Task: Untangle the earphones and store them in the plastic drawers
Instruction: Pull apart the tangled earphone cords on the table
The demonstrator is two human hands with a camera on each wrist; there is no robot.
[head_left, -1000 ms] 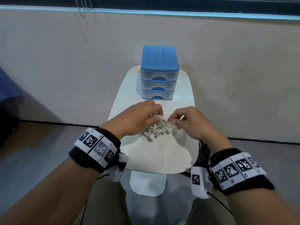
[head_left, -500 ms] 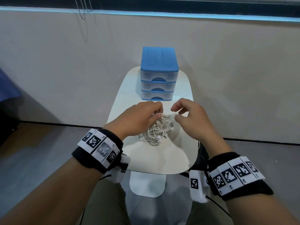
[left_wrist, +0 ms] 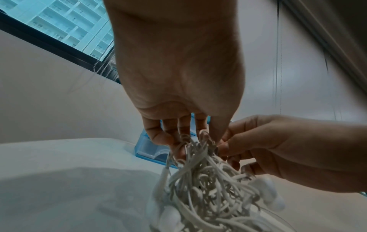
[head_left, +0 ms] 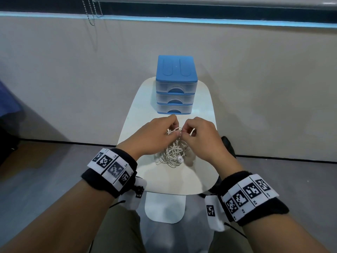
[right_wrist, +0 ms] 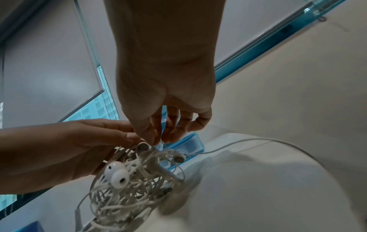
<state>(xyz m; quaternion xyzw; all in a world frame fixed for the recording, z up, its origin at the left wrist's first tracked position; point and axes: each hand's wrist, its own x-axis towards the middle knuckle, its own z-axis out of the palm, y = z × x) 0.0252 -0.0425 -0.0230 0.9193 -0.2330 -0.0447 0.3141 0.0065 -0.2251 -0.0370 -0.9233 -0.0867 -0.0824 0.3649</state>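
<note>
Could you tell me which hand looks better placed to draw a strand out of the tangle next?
Probably the right hand: it pinches one strand, while the left hand grips the earphones.

This looks like an office or a plain test room high in a city building. A long window (head_left: 182, 8) runs above a bare beige wall (head_left: 73, 70), with a grey roller blind (right_wrist: 39, 55) drawn down and its bead chain (head_left: 92, 13) hanging at the side. Through the glass the left wrist view shows a tall block of flats (left_wrist: 65, 26) outside. The floor (head_left: 45, 170) is smooth and grey, and a small white table (head_left: 173, 179) stands against the wall.
</note>
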